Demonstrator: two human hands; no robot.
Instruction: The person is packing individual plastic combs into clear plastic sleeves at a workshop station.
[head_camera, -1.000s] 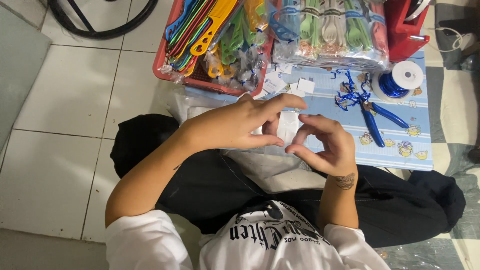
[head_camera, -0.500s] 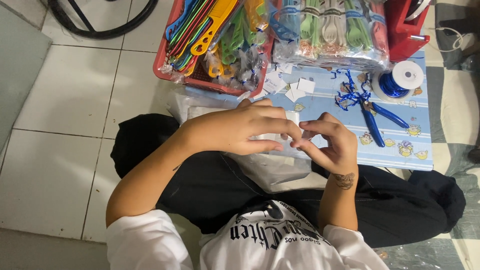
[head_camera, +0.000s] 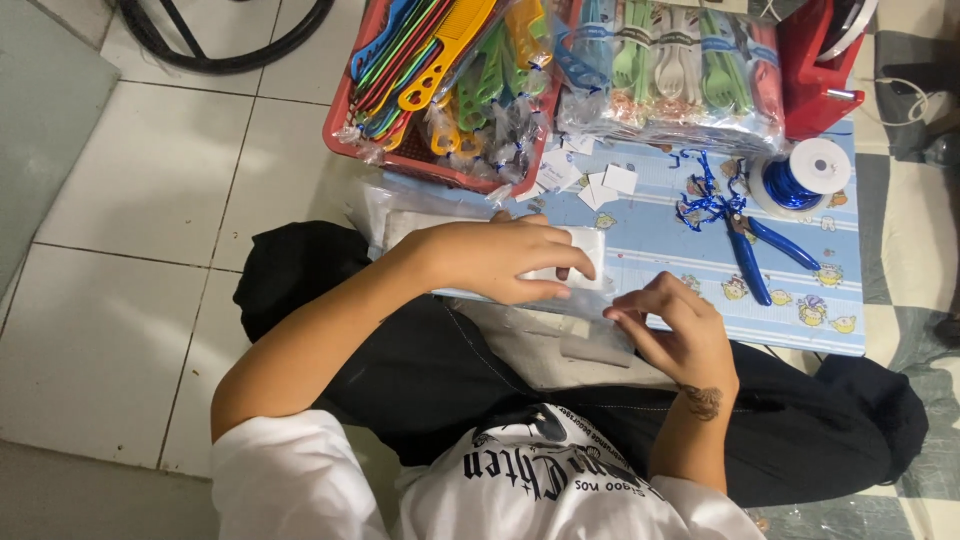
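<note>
The left hand (head_camera: 490, 262) lies palm-down, fingers spread narrow, pressing a flat white packet stack (head_camera: 575, 262) at the near edge of the pale blue patterned cloth (head_camera: 650, 240). The right hand (head_camera: 675, 335), just off that same edge, pinches a clear plastic sleeve (head_camera: 590, 330) between thumb and fingertips.

Judgement: the sleeve's mouth is best held taut while the left hand keeps the stack pinned, so only 1 sheet feeds.

On the cloth lie blue-handled pliers (head_camera: 750, 265), a spool of blue wire (head_camera: 805, 178) and small white paper tags (head_camera: 600, 185). At its far edge stands a red plastic basket of coloured combs (head_camera: 440, 70).

The sleeve's contents cannot be made out. The left palm hides most of the stack.
</note>
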